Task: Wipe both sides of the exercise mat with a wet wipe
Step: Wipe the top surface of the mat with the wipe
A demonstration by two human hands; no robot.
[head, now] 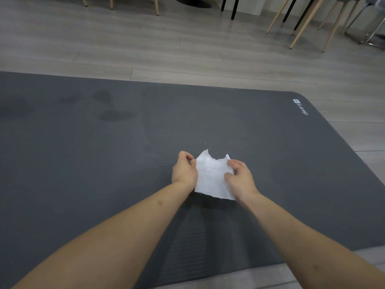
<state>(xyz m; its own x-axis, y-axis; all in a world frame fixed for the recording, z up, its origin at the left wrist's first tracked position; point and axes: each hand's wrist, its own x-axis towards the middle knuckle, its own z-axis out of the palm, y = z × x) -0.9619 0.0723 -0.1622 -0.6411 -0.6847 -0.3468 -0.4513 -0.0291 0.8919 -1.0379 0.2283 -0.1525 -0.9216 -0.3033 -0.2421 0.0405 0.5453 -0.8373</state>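
**Wipe held up between both hands, mat flat below**

Wet wipe (pixel 211 176) sits between your two hands, spread over the right half of the exercise mat (pixel 83 163), which lies flat on the wood floor (pixel 187 44), logo corner far right. Left hand (pixel 184 171) pinches the wipe's left edge w/ curled fingers; right hand (pixel 239 179) grasps the right edge, thumb on the face. Both grips are on the wipe, neither released. Top edge looks ragged or bunched; can't tell if torn.

Step in hand, as I read it: opening or refolding the wipe before laying it down. To do it well, pull the edges apart evenly so it spreads flat, then fold to a palm-size pad w/ a fresh face out. Press it w/ a flat palm and run long overlapping strokes along the ribs, edge to edge. Darker patches at far left may be damp marks; can't confirm.

Chair legs (pixel 308 21) stand well apart from the mat, so there's room to flip it for the other side.
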